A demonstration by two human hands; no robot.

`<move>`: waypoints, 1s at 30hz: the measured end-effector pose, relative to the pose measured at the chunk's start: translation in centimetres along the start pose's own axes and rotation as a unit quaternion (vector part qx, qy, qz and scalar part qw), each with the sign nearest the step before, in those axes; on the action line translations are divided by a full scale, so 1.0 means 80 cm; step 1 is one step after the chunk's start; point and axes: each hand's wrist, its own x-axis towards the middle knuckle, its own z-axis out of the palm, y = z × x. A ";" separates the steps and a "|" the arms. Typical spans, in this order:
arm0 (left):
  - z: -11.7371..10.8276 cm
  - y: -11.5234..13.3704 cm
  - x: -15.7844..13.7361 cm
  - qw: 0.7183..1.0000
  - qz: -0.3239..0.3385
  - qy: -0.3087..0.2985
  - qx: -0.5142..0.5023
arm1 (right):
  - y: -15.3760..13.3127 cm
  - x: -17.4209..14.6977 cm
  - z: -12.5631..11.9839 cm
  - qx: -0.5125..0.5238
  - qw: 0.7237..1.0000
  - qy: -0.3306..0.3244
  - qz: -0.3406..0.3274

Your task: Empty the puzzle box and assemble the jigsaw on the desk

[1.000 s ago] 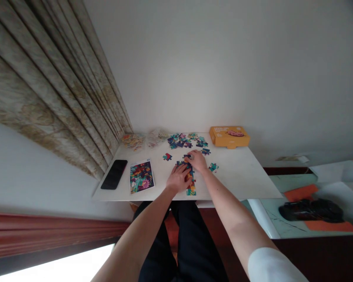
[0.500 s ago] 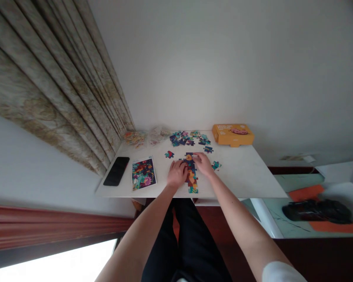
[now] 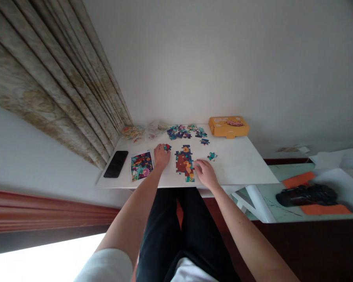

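A partly joined jigsaw puzzle (image 3: 182,162) with an orange and brown picture lies on the white table (image 3: 235,166). To its upper left, my left hand (image 3: 161,156) has its fingers closed at a loose red and teal puzzle piece (image 3: 167,147), which it partly covers. My right hand (image 3: 206,172) rests by the right edge of the joined section, fingers stretched out and fingertips touching that edge. A teal loose piece (image 3: 212,156) lies just above my right hand, and a dark blue one (image 3: 204,141) sits farther back.
Several loose pieces (image 3: 179,132) are heaped along the back, beside clear bags of pieces (image 3: 154,130). At the back right stands a yellow box (image 3: 228,127). A picture card (image 3: 141,166) and a black phone (image 3: 116,164) lie on the left. The wall borders the back edge.
My left hand has left the joined section and moved up and left to the red and teal piece. My right hand has slid down along the section's right side. The view has shifted slightly.
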 end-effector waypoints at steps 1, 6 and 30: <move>-0.001 -0.002 0.004 1.000 0.009 -0.012 0.011 | 0.001 0.001 0.000 -0.005 1.000 0.010 0.007; -0.007 -0.008 0.014 0.997 0.021 -0.033 0.067 | 0.001 0.002 0.001 -0.018 1.000 0.018 0.006; -0.014 0.005 -0.005 0.981 0.053 -0.036 0.186 | 0.087 0.069 -0.040 -0.240 0.969 -0.007 0.062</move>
